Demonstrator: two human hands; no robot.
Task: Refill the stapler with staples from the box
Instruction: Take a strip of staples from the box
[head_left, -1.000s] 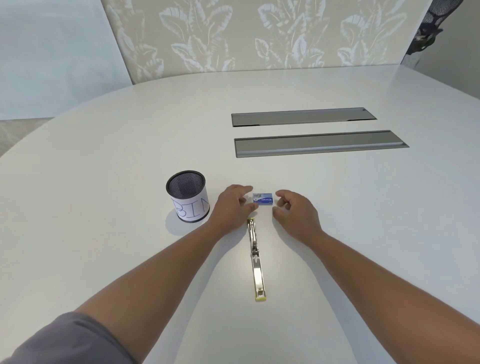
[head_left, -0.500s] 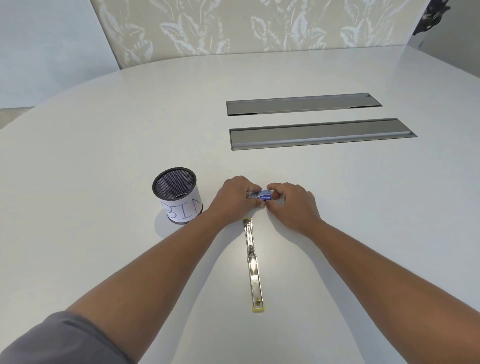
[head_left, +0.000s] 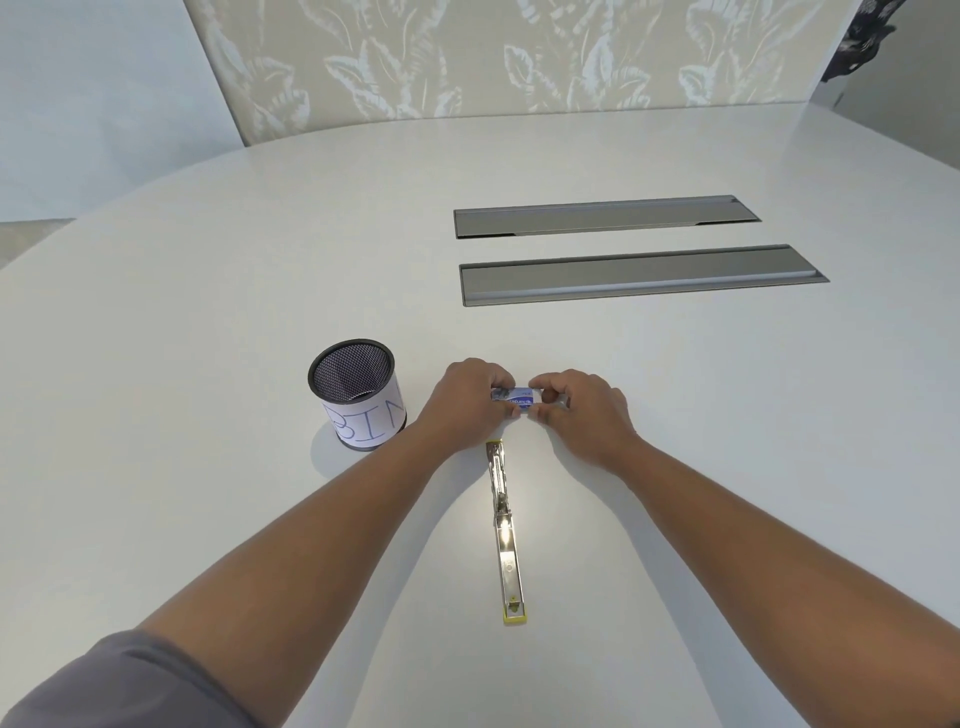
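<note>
A small blue and white staple box (head_left: 514, 398) is held between both hands just above the white table. My left hand (head_left: 465, 402) grips its left end and my right hand (head_left: 584, 410) grips its right end, fingers curled over it. The stapler (head_left: 505, 530) lies swung fully open and flat on the table between my forearms, a long metal strip with yellow ends, its far tip just below the box. Whether the box is open is hidden by my fingers.
A black mesh cup (head_left: 358, 392) with a paper label reading "BIN" stands left of my left hand. Two long grey cable hatches (head_left: 641, 275) are set into the white table (head_left: 208, 322) farther back. A patterned panel stands behind the table.
My two hands have closed in from either side and taken hold of the staple box, lifting it slightly. The stapler and the cup have stayed in place.
</note>
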